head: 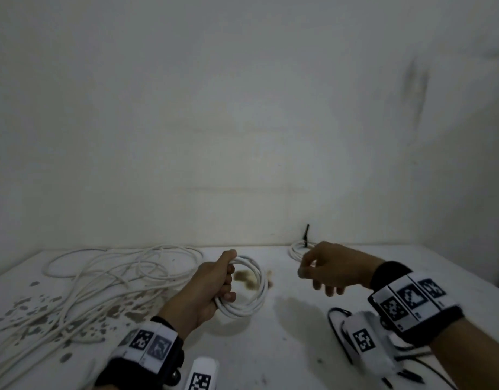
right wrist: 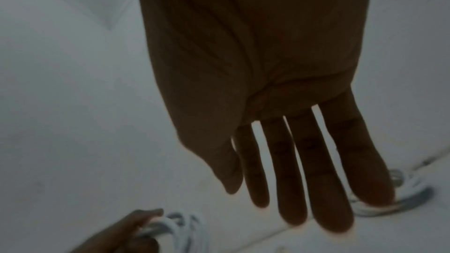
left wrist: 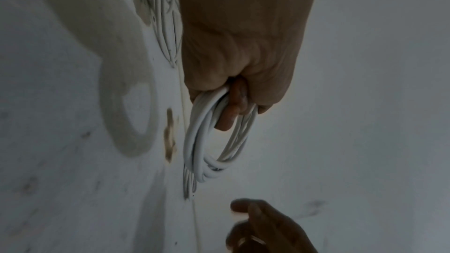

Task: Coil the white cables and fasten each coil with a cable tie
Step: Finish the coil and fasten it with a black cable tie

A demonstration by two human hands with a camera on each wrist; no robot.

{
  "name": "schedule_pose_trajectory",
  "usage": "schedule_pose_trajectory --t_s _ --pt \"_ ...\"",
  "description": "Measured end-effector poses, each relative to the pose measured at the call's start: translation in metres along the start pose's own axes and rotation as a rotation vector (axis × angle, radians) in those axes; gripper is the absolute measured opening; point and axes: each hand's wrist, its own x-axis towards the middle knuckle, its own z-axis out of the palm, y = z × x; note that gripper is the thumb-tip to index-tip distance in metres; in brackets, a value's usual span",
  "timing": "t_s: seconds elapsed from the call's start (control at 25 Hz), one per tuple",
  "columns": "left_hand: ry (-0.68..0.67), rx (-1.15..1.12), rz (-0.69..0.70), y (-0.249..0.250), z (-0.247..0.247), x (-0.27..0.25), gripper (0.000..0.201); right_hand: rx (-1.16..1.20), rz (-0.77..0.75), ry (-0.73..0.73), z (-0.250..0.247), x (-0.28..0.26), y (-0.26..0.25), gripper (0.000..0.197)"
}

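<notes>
I see no box, tray or bin anywhere on the white table, so everything lies loose on its top. My left hand has its fingers curled round one side of a white cable coil, thumb along the top, and holds it up off the surface; the left wrist view shows the loops hanging from that fist with their ring-shaped shadow on the table beside them. My right hand hovers to the right of the coil, apart from it, with nothing in it: in the right wrist view its fingers run long and slightly spread. Just behind that hand, near the wall, lies a smaller finished coil with a black cable tie sticking up from it. To the far left a tangle of loose white cables sprawls over grey chipped patches in the tabletop. At the near right, under my right forearm, lie thin black strips; what they are I cannot tell.
</notes>
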Motion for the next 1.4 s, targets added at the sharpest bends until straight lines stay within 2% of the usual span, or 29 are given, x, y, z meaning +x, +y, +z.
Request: schedule_pose_trajectory --t_s 0.16,0.4,0.56,0.64,0.8,0.92,1.0,1.08,1.2,1.4 --pt "-0.058 0.025 -0.007 -0.008 0.041 0.006 0.038 -0.308 0.199 -0.157 -0.012 -0.033 0.046 0.033" --pt "-0.164 0.041 -0.042 -0.016 0.108 0.000 0.036 -0.332 0.277 -0.125 -0.018 -0.066 0.087 0.039" --pt "-0.197 0.033 -0.066 -0.023 0.140 -0.004 0.036 -0.374 0.288 -0.162 -0.004 -0.069 0.099 0.037" --pt "-0.212 0.017 -0.086 -0.027 0.151 -0.005 0.036 -0.364 0.287 -0.148 0.008 -0.065 0.105 0.030" --pt "-0.224 -0.003 -0.105 -0.029 0.157 -0.006 0.035 -0.284 0.289 -0.062 0.012 -0.064 0.112 0.030" --pt "-0.233 -0.025 -0.111 -0.029 0.157 -0.004 0.036 -0.070 0.266 0.177 0.000 -0.065 0.109 0.028" --pt "-0.233 -0.042 -0.113 -0.030 0.157 -0.002 0.037 0.168 0.214 0.372 -0.012 -0.067 0.100 0.027" --pt "-0.231 -0.050 -0.111 -0.030 0.156 -0.001 0.037 0.446 0.142 0.504 -0.023 -0.071 0.087 0.023" --pt "-0.230 -0.054 -0.094 -0.031 0.151 0.001 0.037 0.810 0.015 0.524 -0.031 -0.082 0.066 0.019" --pt "-0.203 -0.057 -0.060 -0.029 0.132 0.004 0.035 1.073 -0.158 0.406 -0.022 -0.089 0.043 0.023"
